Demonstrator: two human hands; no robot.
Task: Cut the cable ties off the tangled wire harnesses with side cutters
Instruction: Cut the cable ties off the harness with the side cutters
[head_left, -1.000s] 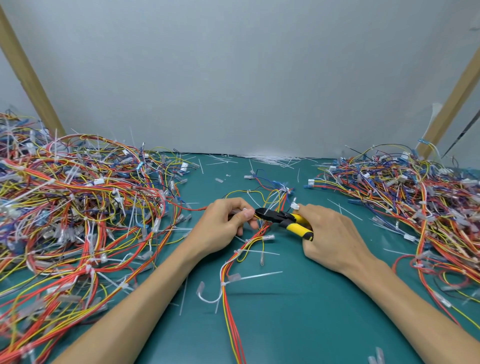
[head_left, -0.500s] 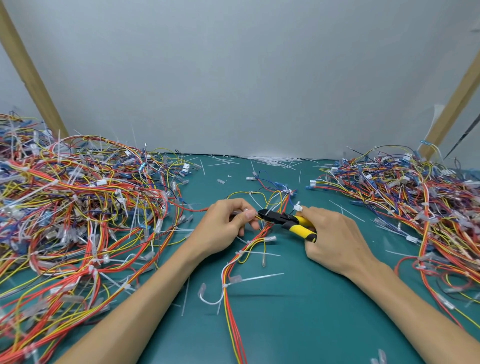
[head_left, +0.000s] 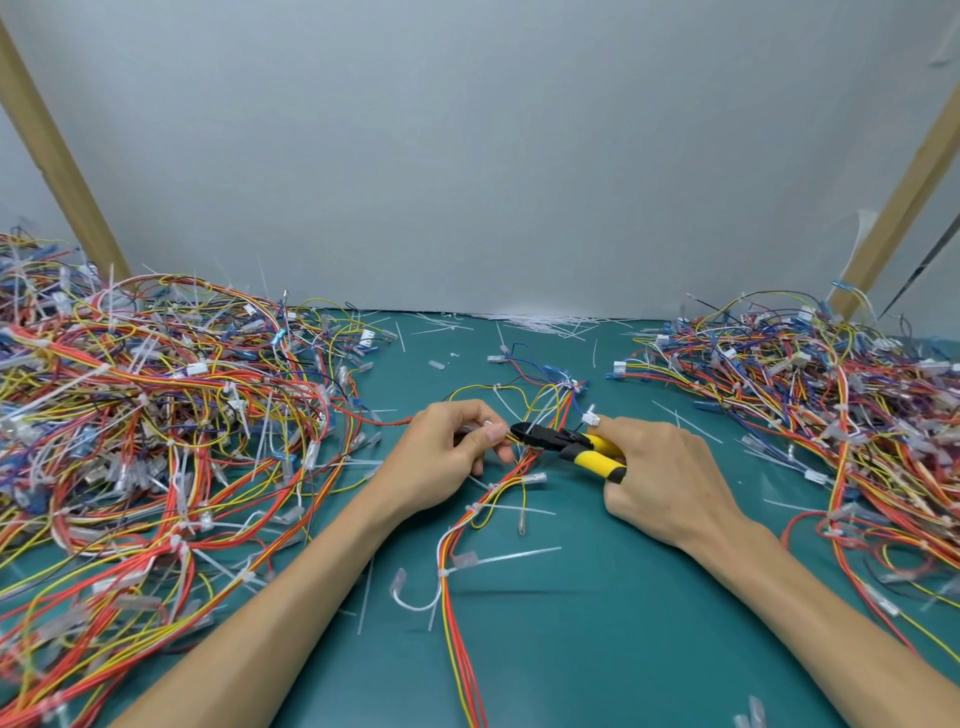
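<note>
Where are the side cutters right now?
Head view, centre of the green mat: the side cutters are gripped in the right hand, black nose pointing left at the left hand, over the red-and-yellow harness.

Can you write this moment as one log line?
left hand: pinches wire harness | right hand: grips side cutters | cutter tip: beside left thumb | untrimmed pile: at left

yellow-and-black side cutters (head_left: 571, 446), teal table (head_left: 597, 649) (red, yellow, blue wires (head_left: 156, 415))

No readable text, labels, brands or numbers anywhere.
</note>
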